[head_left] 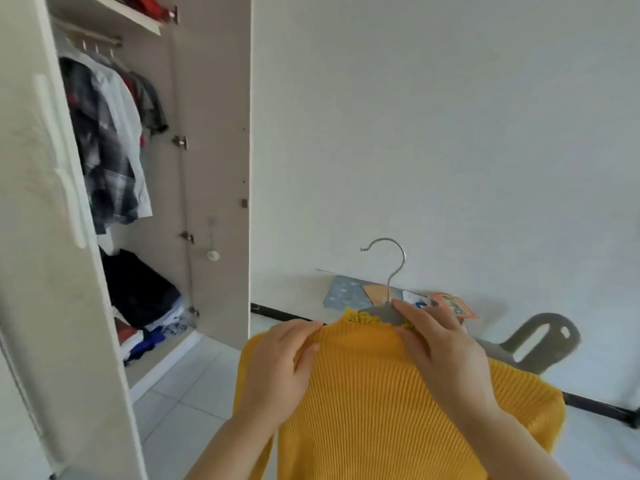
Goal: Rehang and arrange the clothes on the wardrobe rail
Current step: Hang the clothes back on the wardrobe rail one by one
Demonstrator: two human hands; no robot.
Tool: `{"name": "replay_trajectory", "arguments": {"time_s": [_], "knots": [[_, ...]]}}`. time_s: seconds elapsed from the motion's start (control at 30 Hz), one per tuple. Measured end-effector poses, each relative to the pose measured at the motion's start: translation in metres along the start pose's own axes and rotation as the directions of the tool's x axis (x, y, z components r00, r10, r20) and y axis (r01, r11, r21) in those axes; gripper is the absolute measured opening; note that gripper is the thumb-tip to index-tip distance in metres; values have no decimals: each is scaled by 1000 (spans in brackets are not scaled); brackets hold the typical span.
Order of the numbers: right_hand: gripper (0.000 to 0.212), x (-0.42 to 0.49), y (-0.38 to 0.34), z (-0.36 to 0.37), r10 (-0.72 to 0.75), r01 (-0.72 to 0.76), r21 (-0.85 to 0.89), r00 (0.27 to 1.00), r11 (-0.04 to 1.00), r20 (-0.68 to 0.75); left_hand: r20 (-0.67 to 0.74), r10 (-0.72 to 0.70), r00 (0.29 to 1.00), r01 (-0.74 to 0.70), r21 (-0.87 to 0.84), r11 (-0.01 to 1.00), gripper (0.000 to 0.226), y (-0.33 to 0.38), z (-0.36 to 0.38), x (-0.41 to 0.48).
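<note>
Head view: a grey chair (540,341) stands by the white wall, partly hidden behind the sweater (363,393), with a blue dotted board (343,292) leaning near it. The open door (34,237) covers the left part of the wardrobe (214,133). On its rail (93,38) hang a plaid shirt (100,143), a white shirt (128,126) and a green garment (152,102), bunched at the left. A pile (145,299) of dark and blue clothes lies on its floor; something red (149,5) sits on the top shelf. The yellow sweater is on a hanger (384,315), held out in front, well apart from the rail. The left hand (280,362) pinches the knit at the shoulder; the right hand (443,348) seems clamped on the hanger at the collar
</note>
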State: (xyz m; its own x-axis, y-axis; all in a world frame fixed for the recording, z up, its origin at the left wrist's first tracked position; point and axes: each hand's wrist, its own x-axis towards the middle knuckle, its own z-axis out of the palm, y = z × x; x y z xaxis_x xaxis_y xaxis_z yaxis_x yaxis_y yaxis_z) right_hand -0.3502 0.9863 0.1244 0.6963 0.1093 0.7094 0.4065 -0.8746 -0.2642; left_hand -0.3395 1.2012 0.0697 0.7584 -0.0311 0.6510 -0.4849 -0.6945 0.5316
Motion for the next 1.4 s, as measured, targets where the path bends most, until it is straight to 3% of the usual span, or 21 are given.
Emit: {"name": "replay_trajectory", "arguments": {"time_s": [0.1, 0.5, 0.73, 1.13, 1.4], "knots": [[34, 49, -4, 59, -60, 59, 107, 998, 993, 7, -91, -58, 994, 67, 102, 993, 27, -51, -10, 32], [32, 257, -30, 269, -356, 311, 408, 934, 858, 37, -367, -226, 902, 364, 368, 855, 28, -201, -37, 167], [33, 355, -73, 385, -464, 369, 477, 881, 798, 95, -449, -248, 859, 441, 398, 805, 32, -300, -61, 233], [33, 510, -196, 561, -563, 458, 527, 825, 715, 47, -548, -279, 788, 539, 398, 742, 33, -489, -149, 353], [33, 600, -296, 671, -618, 503, 607, 786, 615, -25, -706, -272, 654, 667, 369, 647, 33, -590, -234, 407]]}}
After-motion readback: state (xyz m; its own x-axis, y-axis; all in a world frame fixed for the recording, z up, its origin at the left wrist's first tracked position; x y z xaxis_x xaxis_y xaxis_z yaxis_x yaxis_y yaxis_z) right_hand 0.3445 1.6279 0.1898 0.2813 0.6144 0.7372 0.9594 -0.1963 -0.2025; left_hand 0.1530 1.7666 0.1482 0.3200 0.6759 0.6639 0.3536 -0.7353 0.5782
